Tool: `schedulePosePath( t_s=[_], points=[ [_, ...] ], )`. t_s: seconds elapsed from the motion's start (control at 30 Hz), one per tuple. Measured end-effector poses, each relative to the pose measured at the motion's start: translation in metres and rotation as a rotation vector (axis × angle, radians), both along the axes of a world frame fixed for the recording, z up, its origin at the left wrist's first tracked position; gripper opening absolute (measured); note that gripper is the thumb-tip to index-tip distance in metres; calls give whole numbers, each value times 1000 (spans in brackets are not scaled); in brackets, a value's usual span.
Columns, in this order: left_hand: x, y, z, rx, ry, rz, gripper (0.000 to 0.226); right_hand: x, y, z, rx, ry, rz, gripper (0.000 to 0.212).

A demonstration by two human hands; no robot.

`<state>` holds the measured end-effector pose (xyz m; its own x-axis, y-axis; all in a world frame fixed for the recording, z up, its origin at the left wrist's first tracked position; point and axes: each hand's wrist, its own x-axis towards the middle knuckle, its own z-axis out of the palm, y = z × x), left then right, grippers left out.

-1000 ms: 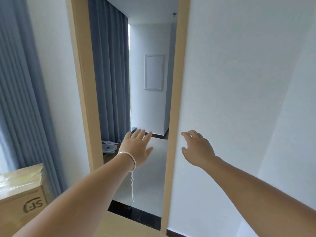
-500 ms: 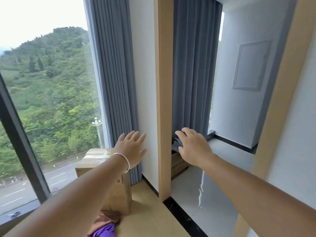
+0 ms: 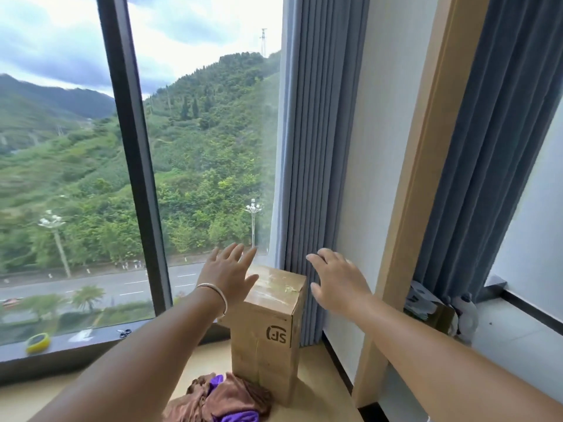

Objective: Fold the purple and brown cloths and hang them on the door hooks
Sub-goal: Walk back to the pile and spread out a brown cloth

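1. A yellow tape roll [image 3: 37,342] lies on the window sill [image 3: 91,345] at far left.
2. The left hand [image 3: 227,274] is stretched forward – fingers [image 3: 236,254] straight, holding nothing.
3. The brown cloth [image 3: 213,397] and purple cloth [image 3: 239,417] lie crumpled together on the floor, against the upright cardboard box [image 3: 268,330].
4. The right hand [image 3: 338,283] reaches forward – fingers relaxed, empty.

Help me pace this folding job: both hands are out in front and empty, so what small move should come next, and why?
Probably lower both hands toward the crumpled brown cloth and the purple cloth tangled in it. The left hand and right hand hover open above the tall cardboard box, holding nothing, while the cloths lie unfolded on the floor at its base.
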<state>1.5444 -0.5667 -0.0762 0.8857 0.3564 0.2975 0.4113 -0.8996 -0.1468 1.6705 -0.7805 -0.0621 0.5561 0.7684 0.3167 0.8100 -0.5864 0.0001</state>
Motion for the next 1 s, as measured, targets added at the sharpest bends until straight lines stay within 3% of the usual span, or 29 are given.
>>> schedulePosePath(
  t_s=[0.23, 0.53, 0.8, 1.0],
  points=[
    [18, 132, -24, -13, -2, 131, 64, 41, 144, -21, -37, 51, 107, 60],
    [9, 227, -101, -115, 108, 296, 65, 66, 272, -87, -142, 139, 255, 60],
    [-14, 269, -205, -231, 227, 551, 64, 87, 377, -191, -256, 225, 520, 59],
    [-22, 272, -289, -349, 344, 739, 64, 103, 413, -297, -428, 248, 715, 57]
  ],
)
